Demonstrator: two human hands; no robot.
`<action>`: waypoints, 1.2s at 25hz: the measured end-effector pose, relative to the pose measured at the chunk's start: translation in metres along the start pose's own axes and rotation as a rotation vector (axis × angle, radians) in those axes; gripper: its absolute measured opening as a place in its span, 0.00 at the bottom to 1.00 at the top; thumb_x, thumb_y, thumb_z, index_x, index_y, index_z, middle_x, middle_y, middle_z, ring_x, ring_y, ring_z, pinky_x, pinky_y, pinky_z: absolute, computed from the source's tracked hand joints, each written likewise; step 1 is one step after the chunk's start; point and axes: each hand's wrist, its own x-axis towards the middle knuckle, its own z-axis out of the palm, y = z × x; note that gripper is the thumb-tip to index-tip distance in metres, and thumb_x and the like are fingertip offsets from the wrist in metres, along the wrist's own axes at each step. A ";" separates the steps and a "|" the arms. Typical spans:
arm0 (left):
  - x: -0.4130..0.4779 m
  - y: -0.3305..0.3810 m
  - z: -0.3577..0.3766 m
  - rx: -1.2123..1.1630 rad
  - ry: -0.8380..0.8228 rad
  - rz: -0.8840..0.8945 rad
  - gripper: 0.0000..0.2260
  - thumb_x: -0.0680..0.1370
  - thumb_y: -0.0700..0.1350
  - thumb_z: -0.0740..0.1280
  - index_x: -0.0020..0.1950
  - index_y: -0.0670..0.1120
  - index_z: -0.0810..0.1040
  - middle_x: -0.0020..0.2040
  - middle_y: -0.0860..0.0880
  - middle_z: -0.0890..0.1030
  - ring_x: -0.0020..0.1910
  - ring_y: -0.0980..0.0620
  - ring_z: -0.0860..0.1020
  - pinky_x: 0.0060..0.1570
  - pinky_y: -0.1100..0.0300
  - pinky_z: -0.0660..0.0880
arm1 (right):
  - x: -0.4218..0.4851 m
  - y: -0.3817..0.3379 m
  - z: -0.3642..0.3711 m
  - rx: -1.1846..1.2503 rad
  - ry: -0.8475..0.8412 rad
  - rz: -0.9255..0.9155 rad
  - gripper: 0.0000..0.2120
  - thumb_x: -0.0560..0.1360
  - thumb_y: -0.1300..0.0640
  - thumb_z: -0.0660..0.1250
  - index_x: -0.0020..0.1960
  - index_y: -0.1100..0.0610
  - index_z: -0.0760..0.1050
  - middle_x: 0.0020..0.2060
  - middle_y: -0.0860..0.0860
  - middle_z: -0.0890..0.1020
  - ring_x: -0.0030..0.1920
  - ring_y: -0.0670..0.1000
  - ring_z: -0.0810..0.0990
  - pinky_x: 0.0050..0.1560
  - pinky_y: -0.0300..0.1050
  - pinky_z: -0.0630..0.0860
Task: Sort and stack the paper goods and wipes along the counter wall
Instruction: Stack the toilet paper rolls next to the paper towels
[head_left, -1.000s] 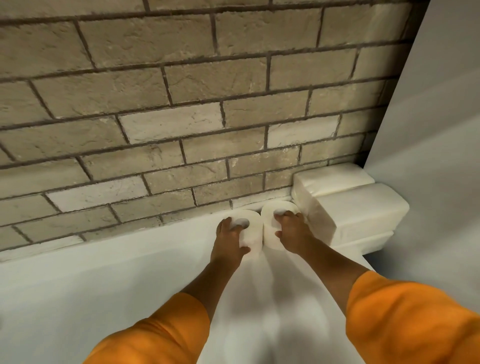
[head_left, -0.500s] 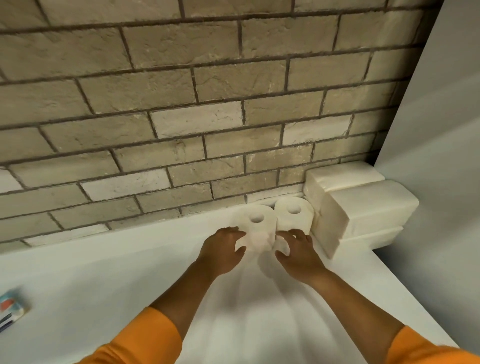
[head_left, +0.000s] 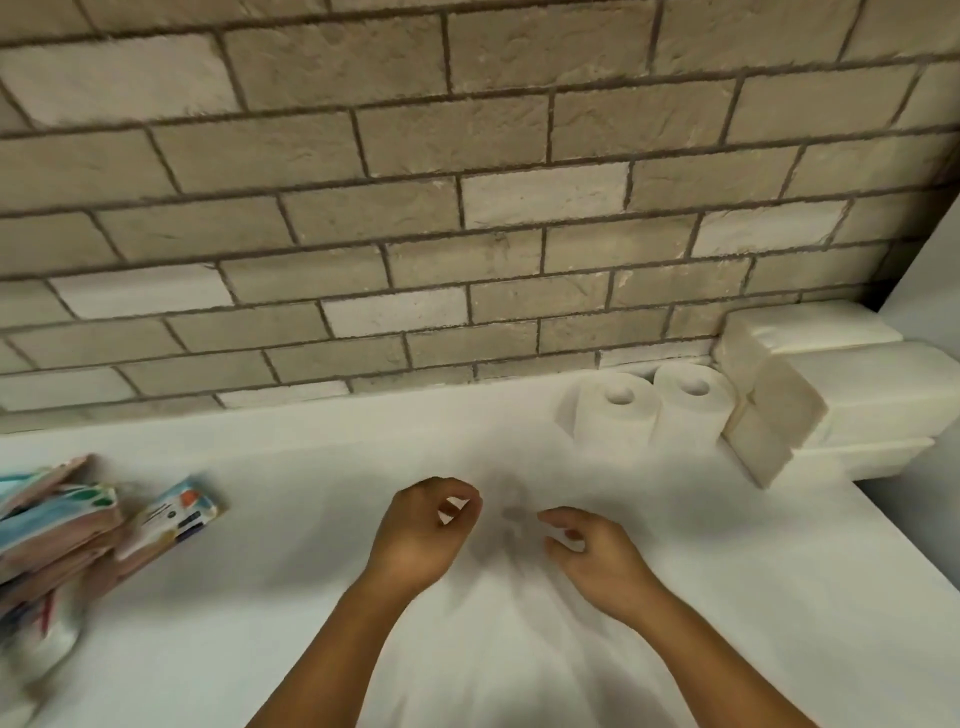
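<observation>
Between steps, by the look of it. Left hand (head_left: 423, 538) at lower centre of frame, over the white bench (head_left: 260, 597), fingers loosely curled, thumb near forefinger, nothing held. Right hand (head_left: 597, 564) just beside it, fingers slack & half-bent, empty too. Both well apart from the goods.

Two white paper rolls (head_left: 615, 426) upright at mid-right of frame, touching each other, close to the foot of the beige brick wall (head_left: 467, 208). Right next to them, at far right: stack of white folded-paper packs (head_left: 852, 395), blocky, several layers, tucked into the corner. Looks sorted on that side.

Far left edge of frame: loose heap of soft multicoloured wipe packs (head_left: 52, 525), tilted & overlapping, blurred. One flat pack w/ blue-orange print (head_left: 174, 512) lying just beside the heap, nearer centre. Not yet at the wall, not yet stacked.

Next, prob.: reach left for the wipes. Calls for a flat grip on soft, floppy packs, one or two at a time, then squaring them into a neat pile vs. the wall, left of the rolls. Risk: slick film, pile sliding if laid crooked.
</observation>
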 end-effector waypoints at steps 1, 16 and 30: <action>-0.012 -0.014 -0.014 -0.017 0.035 -0.021 0.03 0.77 0.52 0.71 0.45 0.60 0.84 0.49 0.67 0.82 0.46 0.64 0.81 0.44 0.64 0.78 | -0.004 -0.010 0.012 0.020 -0.004 -0.007 0.16 0.80 0.55 0.69 0.67 0.48 0.78 0.62 0.41 0.79 0.60 0.43 0.77 0.58 0.31 0.69; -0.188 -0.188 -0.266 -0.115 0.345 -0.233 0.04 0.77 0.46 0.73 0.45 0.56 0.85 0.45 0.64 0.84 0.45 0.61 0.81 0.38 0.68 0.77 | -0.050 -0.194 0.249 -0.043 -0.216 -0.204 0.08 0.79 0.53 0.70 0.57 0.46 0.82 0.46 0.42 0.84 0.45 0.43 0.81 0.48 0.37 0.79; -0.159 -0.275 -0.459 0.304 0.551 -0.567 0.31 0.76 0.61 0.70 0.76 0.51 0.68 0.75 0.45 0.71 0.67 0.40 0.75 0.61 0.40 0.75 | -0.049 -0.326 0.456 -0.616 -0.408 -0.709 0.35 0.77 0.37 0.65 0.78 0.47 0.57 0.76 0.50 0.62 0.75 0.59 0.60 0.69 0.62 0.69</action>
